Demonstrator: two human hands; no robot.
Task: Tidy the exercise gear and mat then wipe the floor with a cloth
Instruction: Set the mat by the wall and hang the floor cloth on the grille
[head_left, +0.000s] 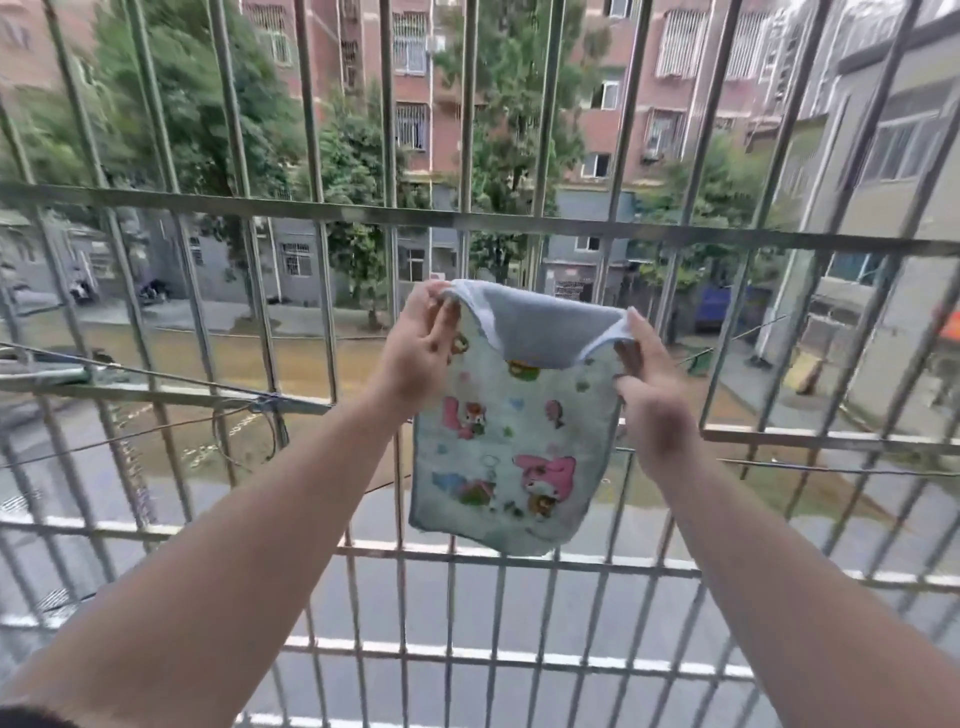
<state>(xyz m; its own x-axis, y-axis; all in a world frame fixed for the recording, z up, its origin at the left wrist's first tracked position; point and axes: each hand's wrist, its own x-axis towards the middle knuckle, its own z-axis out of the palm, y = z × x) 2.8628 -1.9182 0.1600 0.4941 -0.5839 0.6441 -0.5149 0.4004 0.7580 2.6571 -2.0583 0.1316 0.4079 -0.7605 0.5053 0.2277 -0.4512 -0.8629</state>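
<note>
Cloth (511, 426) held up in front of the window bars (332, 218), both arms stretched out towards them. It's a small pale blue-green piece with a soft, towel-like surface, printed with cartoon figures — a pink long-eared character low on the right, a little reddish animal near the middle, a small house shape low on the left, plus scattered hearts and tiny motifs. Its top edge is folded over towards the bars, showing a plain grey-blue back and a thin white hem running along the rim. It hangs down freely from that top edge, lower border slightly curved and frayed-looking, and whether it touches the metal I can't tell.

Left hand (423, 353) is up at the top left corner, fingers (441, 322) curled and pinching the hem between thumb and fingertips. Right hand (652, 400) has the top right corner, thumb and fingers clamped on the folded edge, knuckles towards the camera. Both grips sit on the same upper edge, so the cloth is spread out between them.

Behind the bars — a wet-looking courtyard (322, 358), green trees (197, 104), brick apartment blocks (649, 78) with barred windows, and a grey building (893, 218) along the right side. Thin wire (244, 415) loops around the rail at left.
</note>
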